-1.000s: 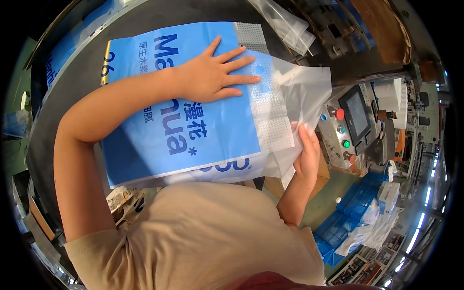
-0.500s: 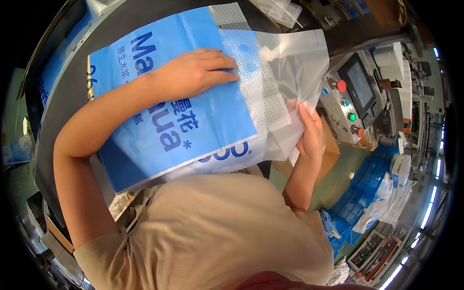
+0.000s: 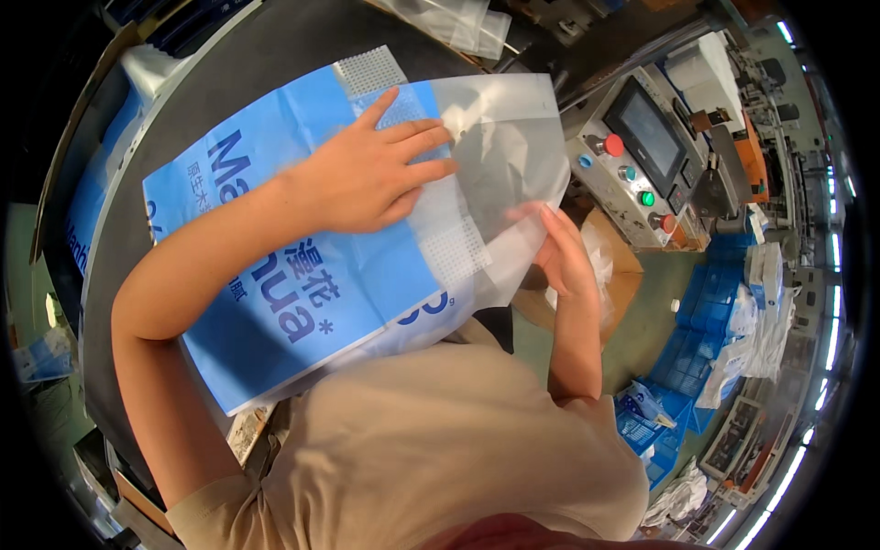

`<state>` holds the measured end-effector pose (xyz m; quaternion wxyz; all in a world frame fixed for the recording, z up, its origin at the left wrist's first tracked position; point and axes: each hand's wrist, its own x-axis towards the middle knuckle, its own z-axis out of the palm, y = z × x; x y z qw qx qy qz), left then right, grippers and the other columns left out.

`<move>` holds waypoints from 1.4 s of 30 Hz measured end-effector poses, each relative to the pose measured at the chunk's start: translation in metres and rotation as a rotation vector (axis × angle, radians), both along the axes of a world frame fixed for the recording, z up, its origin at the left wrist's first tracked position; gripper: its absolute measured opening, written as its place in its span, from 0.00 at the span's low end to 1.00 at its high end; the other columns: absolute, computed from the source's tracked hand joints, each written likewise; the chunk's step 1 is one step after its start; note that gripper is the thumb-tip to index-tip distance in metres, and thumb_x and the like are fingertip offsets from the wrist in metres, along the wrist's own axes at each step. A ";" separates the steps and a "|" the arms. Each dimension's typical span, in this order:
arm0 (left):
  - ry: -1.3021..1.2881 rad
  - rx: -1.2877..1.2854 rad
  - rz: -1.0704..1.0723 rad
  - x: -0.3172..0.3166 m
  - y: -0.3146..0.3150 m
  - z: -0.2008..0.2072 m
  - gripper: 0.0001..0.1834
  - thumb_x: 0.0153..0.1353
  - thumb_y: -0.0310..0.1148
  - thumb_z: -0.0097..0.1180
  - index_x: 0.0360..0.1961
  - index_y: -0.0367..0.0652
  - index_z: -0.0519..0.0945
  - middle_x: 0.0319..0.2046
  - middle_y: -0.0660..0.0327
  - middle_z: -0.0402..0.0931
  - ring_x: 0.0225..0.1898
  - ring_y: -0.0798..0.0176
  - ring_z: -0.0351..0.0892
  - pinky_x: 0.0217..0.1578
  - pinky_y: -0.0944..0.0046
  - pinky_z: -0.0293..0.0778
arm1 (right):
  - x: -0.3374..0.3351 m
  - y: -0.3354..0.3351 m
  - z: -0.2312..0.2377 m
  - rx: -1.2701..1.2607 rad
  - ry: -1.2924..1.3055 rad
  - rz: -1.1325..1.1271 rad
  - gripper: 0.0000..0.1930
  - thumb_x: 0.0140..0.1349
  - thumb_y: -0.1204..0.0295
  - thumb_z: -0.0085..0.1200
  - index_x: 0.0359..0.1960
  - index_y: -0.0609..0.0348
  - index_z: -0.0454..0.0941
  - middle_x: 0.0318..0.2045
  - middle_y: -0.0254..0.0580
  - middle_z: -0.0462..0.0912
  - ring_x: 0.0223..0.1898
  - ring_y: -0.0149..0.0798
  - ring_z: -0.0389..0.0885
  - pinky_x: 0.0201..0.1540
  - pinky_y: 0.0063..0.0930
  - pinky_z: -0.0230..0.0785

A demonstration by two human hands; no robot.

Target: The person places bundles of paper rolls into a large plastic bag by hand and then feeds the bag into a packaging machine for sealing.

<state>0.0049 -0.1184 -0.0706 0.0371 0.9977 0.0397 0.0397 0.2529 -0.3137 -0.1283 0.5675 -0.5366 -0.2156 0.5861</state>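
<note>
A large blue plastic packaging bag (image 3: 385,293) with dark printing lies in front of me, with a clear plastic end (image 3: 504,128) at its right and a dotted translucent band between. My left hand (image 3: 380,170) rests flat on the blue part near that band, fingers spread. At the lower right edge of the clear end, my right hand (image 3: 564,257) pinches the film; its thumb shows faintly through the plastic. A white printed layer of packaging peeks out beneath the blue sheet along the near edge. Whether it belongs to the same bag, I cannot tell.
The dark curved tabletop (image 3: 284,46) carries the bag. To the right stands a control panel (image 3: 596,170) with coloured buttons and a screen. Below it are a cardboard box (image 3: 623,284) and blue plastic crates (image 3: 678,367). More clear film (image 3: 467,27) lies at the far side.
The fingers of my left hand have spread wider on the bag. The whole scene, bag included, has shifted left in the view. My right hand stays at the clear end's edge.
</note>
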 end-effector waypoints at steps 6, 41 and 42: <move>-0.051 -0.086 0.068 0.006 0.007 -0.030 0.33 0.64 0.41 0.47 0.70 0.46 0.58 0.71 0.54 0.52 0.73 0.54 0.47 0.69 0.38 0.35 | -0.001 0.017 -0.019 -0.029 -0.069 -0.171 0.15 0.59 0.71 0.62 0.45 0.61 0.73 0.37 0.40 0.81 0.38 0.35 0.83 0.42 0.28 0.75; -0.142 -0.102 0.475 -0.025 0.109 -0.018 0.25 0.68 0.33 0.43 0.66 0.43 0.63 0.67 0.48 0.59 0.69 0.46 0.54 0.68 0.44 0.46 | 0.075 0.088 -0.029 0.514 -0.777 -0.148 0.13 0.58 0.86 0.49 0.42 0.62 0.81 0.39 0.39 0.84 0.40 0.33 0.80 0.46 0.25 0.71; -0.060 -0.113 0.517 -0.021 0.113 -0.027 0.27 0.69 0.34 0.42 0.69 0.43 0.60 0.69 0.50 0.54 0.71 0.48 0.49 0.69 0.44 0.41 | 0.087 0.058 -0.055 0.367 -0.601 -0.194 0.14 0.57 0.86 0.50 0.44 0.61 0.80 0.40 0.39 0.83 0.40 0.34 0.80 0.47 0.26 0.71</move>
